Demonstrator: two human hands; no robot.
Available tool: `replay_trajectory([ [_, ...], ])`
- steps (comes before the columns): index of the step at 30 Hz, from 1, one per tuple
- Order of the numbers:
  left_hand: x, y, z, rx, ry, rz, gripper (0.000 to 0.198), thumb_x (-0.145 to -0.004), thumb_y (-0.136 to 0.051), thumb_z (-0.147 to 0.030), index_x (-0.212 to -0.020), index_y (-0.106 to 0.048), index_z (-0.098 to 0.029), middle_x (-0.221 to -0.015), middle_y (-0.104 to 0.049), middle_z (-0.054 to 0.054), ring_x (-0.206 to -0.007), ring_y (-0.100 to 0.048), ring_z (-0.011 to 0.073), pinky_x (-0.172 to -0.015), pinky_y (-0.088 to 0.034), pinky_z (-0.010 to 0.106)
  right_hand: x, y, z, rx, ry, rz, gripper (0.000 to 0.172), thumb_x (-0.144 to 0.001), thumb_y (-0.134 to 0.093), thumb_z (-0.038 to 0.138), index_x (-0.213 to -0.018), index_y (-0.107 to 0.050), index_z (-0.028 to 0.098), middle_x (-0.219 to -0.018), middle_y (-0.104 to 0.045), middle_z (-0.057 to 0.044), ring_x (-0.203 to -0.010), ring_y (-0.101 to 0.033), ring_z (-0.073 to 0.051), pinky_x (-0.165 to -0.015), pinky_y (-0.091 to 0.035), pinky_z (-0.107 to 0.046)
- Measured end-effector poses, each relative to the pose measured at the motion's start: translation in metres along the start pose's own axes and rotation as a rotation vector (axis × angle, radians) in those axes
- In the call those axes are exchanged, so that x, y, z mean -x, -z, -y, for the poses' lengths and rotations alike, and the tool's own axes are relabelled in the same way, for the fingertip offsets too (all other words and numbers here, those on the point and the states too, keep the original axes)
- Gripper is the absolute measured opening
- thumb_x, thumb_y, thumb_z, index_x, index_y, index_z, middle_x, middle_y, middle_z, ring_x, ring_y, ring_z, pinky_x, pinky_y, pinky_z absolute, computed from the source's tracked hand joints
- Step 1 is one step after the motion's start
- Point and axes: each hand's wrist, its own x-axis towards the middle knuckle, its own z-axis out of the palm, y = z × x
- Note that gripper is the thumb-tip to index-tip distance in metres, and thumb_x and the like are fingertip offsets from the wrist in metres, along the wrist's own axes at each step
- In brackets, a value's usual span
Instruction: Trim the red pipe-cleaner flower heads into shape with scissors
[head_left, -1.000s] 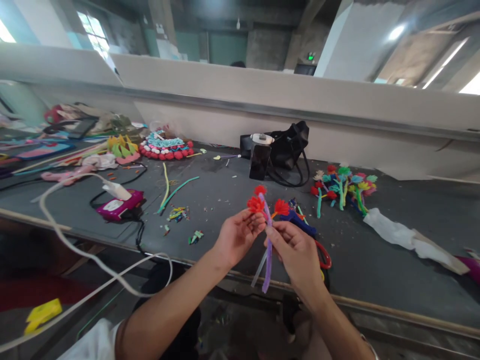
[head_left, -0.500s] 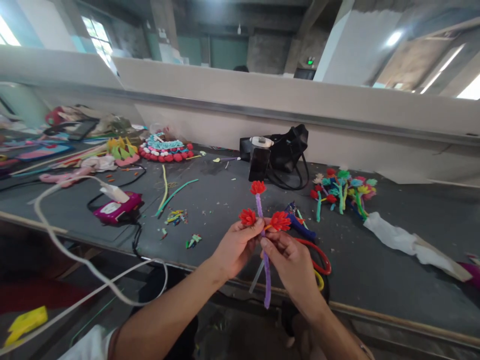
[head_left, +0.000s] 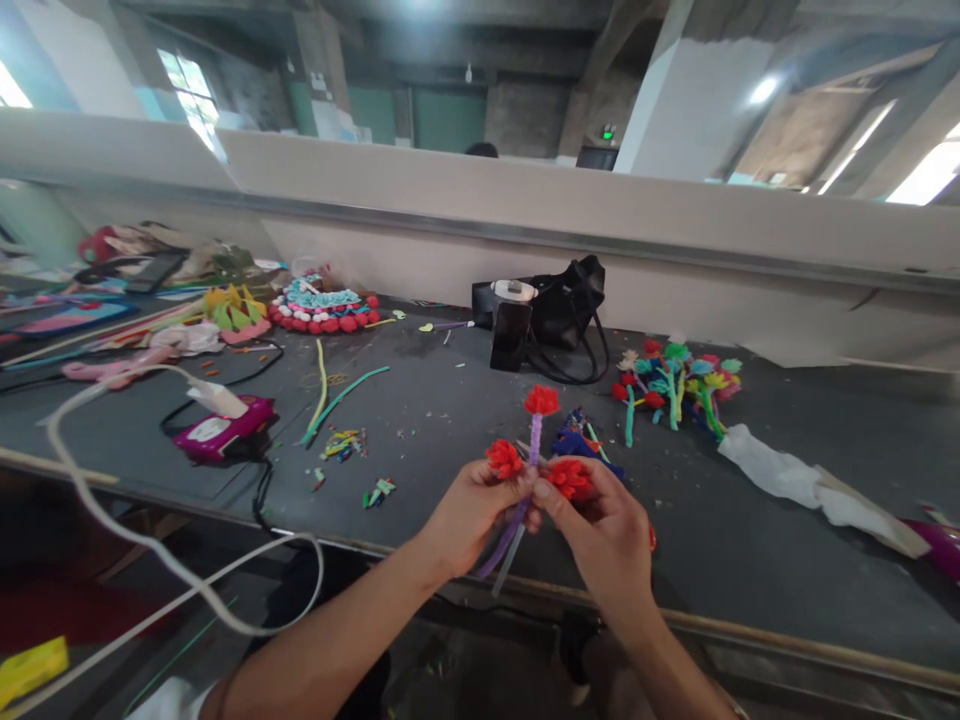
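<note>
My left hand (head_left: 469, 515) pinches the fuzzy purple pipe-cleaner stem (head_left: 535, 440) where its branches meet, above the table's front edge. A red pipe-cleaner flower (head_left: 541, 400) tops that stem. A second red flower (head_left: 504, 458) sticks out just above my left fingers. My right hand (head_left: 607, 525) is closed around the base of the third red flower (head_left: 570, 480), thumb against the joint. Below the fingers the stem's lower end slants down to the left, beside a thin pale strip (head_left: 510, 562). Behind the right hand, a blue item (head_left: 577, 440) lies partly covered.
Right of my hands lies a colourful pipe-cleaner bouquet (head_left: 679, 385) with a white-wrapped handle (head_left: 772, 480). A black bag (head_left: 574, 305) and a phone (head_left: 511, 335) stand at the back. Cut scraps (head_left: 345, 443), a purple power block (head_left: 225, 430) and a white cable (head_left: 112, 510) are on the left.
My right hand has moved from the stem to the right-hand flower, which sits lower. The stem's lower end has swung left, and its top has shifted slightly right.
</note>
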Motion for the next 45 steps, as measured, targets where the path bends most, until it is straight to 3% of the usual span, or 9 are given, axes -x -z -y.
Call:
replay_trajectory([
  [5,0.002,-0.001,-0.001,0.053,0.054,0.015,0.028,-0.07,-0.086,-0.033,-0.072,-0.07,-0.01,-0.058,-0.063,0.001,-0.048,-0.053,0.0076,-0.046,-0.037,0.019,-0.001,0.002,-0.002,0.014,0.008,-0.013,0.026,-0.082,-0.073,0.044,-0.092,-0.07,0.021,-0.075,-0.071,0.001,-0.062,-0.063,-0.014,-0.061,-0.052,-0.026],
  [9,0.004,-0.002,-0.002,0.109,0.035,0.036,0.017,-0.071,-0.08,-0.024,-0.073,-0.071,-0.01,-0.062,-0.064,0.003,-0.055,-0.059,0.0112,-0.05,-0.041,0.022,-0.001,0.004,0.0,0.011,0.01,-0.026,0.022,-0.083,-0.071,0.043,-0.089,-0.07,0.021,-0.069,-0.069,0.003,-0.054,-0.059,-0.012,-0.054,-0.05,-0.024],
  [12,0.005,-0.003,-0.002,0.114,0.056,0.017,0.017,-0.072,-0.081,-0.024,-0.073,-0.072,-0.01,-0.061,-0.064,0.003,-0.054,-0.058,0.0107,-0.05,-0.039,0.021,0.0,0.005,0.0,0.006,0.016,-0.026,0.022,-0.082,-0.072,0.042,-0.089,-0.07,0.021,-0.072,-0.071,0.001,-0.06,-0.063,-0.014,-0.058,-0.052,-0.026],
  [16,0.005,-0.003,-0.002,0.125,0.035,-0.036,0.018,-0.066,-0.088,-0.02,-0.077,-0.075,-0.011,-0.068,-0.069,0.003,-0.055,-0.057,0.008,-0.055,-0.04,0.02,0.002,0.003,-0.003,-0.024,0.027,0.016,0.029,-0.082,-0.073,0.041,-0.104,-0.067,0.022,-0.092,-0.075,-0.003,-0.076,-0.069,-0.017,-0.068,-0.056,-0.028],
  [22,0.003,0.002,-0.003,0.119,0.028,-0.056,0.026,-0.062,-0.092,-0.021,-0.081,-0.077,-0.011,-0.071,-0.07,0.003,-0.059,-0.056,0.0079,-0.058,-0.039,0.02,0.008,0.004,-0.004,-0.032,0.093,-0.012,0.042,-0.085,-0.07,0.036,-0.124,-0.057,0.026,-0.102,-0.07,-0.003,-0.085,-0.069,-0.017,-0.069,-0.057,-0.027],
  [28,0.001,0.002,-0.004,0.071,-0.042,-0.127,0.028,-0.058,-0.093,-0.023,-0.077,-0.076,-0.012,-0.065,-0.064,-0.001,-0.056,-0.05,0.0064,-0.055,-0.033,0.02,0.01,0.01,0.0,0.128,0.241,-0.134,0.021,-0.09,-0.063,0.03,-0.11,-0.062,0.025,-0.09,-0.064,0.0,-0.076,-0.064,-0.013,-0.062,-0.053,-0.023],
  [34,0.001,0.002,0.0,-0.06,-0.129,-0.152,0.028,-0.059,-0.092,-0.027,-0.077,-0.077,-0.012,-0.061,-0.062,0.0,-0.056,-0.046,0.0083,-0.056,-0.033,0.023,0.004,0.01,0.003,0.242,0.318,-0.125,0.002,-0.089,-0.062,0.023,-0.091,-0.063,0.023,-0.088,-0.064,0.0,-0.07,-0.06,-0.012,-0.06,-0.05,-0.023],
  [45,0.001,0.006,0.003,-0.213,-0.174,-0.149,0.025,-0.059,-0.091,-0.028,-0.073,-0.075,-0.015,-0.057,-0.055,-0.004,-0.055,-0.039,0.0077,-0.054,-0.028,0.023,0.005,0.009,-0.002,0.392,0.437,-0.196,0.004,-0.086,-0.063,0.018,-0.086,-0.063,0.022,-0.086,-0.063,0.0,-0.065,-0.056,-0.011,-0.055,-0.046,-0.024],
])
